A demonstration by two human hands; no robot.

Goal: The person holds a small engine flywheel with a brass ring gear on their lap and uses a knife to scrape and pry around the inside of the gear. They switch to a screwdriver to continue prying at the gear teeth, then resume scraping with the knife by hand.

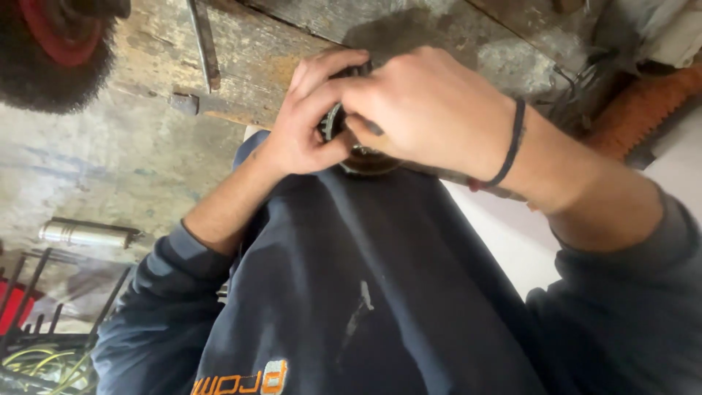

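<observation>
Both hands are working on a small dark round part [358, 157], a toothed or ribbed metal ring as far as its exposed edge is showing, held at the near edge of the worn wooden worktop [292, 44], just above the person's dark sweatshirt [380, 292]. The left hand [303, 124] is wrapping it from the left, fingers [329, 69] curled over the far side and thumb pressing on the near rim. The right hand [431, 110] is covering it from the right, fingers closed tight on the rim, a dark cord band [512, 143] sitting on the wrist. To do this well, the left hand should probably be keeping the ring braced against the worktop edge while the right is doing the fine fingertip work, with pressure spread evenly so the ring is not tipping or slipping toward the lap. Being round, the part is offering no clear long axis; its flat face seems to be pointing roughly toward the camera, though the hands are hiding most of it, so the exact tilt cannot be told. A metal cylinder [84, 234] is lying well apart on the left, and a flat metal bar [205, 44] is resting on the worktop at the far left.
</observation>
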